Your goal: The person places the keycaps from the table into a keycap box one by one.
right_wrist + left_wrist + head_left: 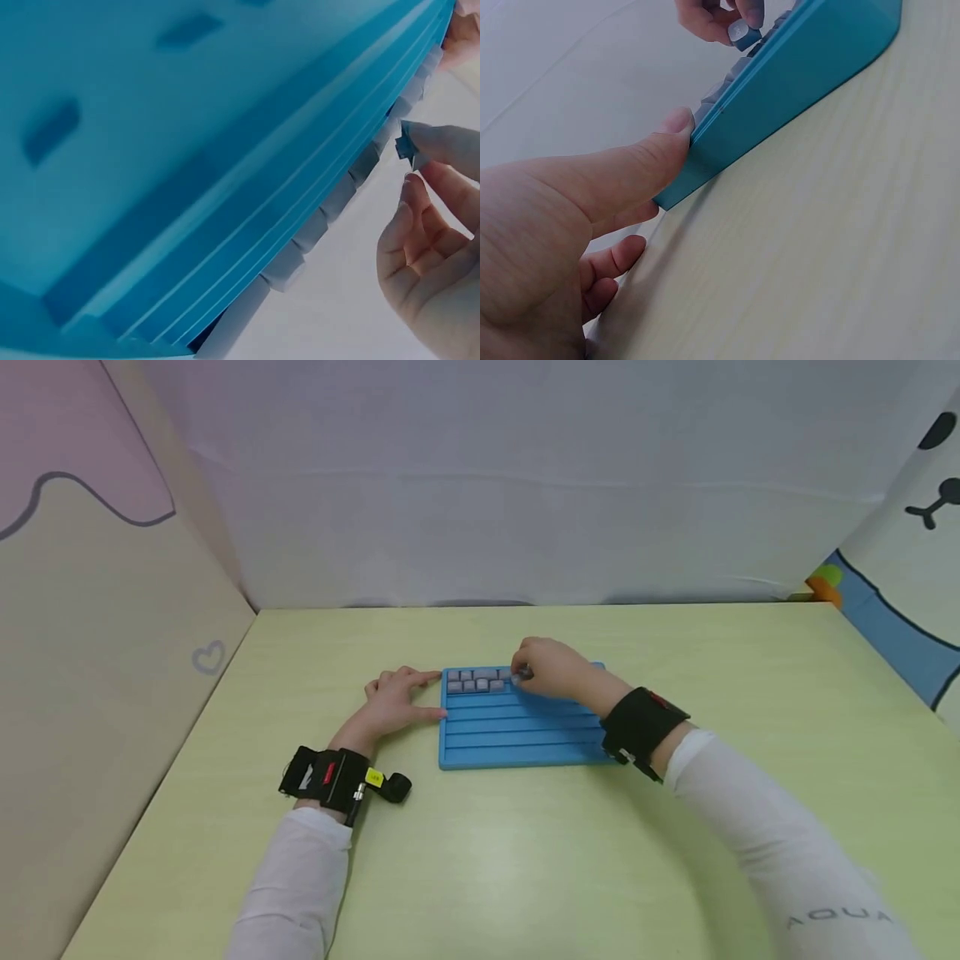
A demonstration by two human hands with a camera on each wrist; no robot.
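Note:
A blue ridged tray (517, 731) lies flat on the yellow-green table (480, 860). Several small grey tiles (476, 679) fill the left part of its two far rows. My right hand (534, 670) hovers over the far rows and pinches one grey tile (522, 674) between thumb and fingertips, just right of the placed tiles. The right wrist view shows that tile (411, 142) held just off the tray's edge (187, 150). My left hand (420, 695) rests on the table with straight fingers against the tray's left side. Its thumb (652, 154) presses the tray's corner (802, 67).
Padded walls stand close on the left (112, 635), at the back (525, 485) and on the right (900, 610). Bare tabletop lies in front of the tray and to both sides. Black camera straps (330, 774) sit on both wrists.

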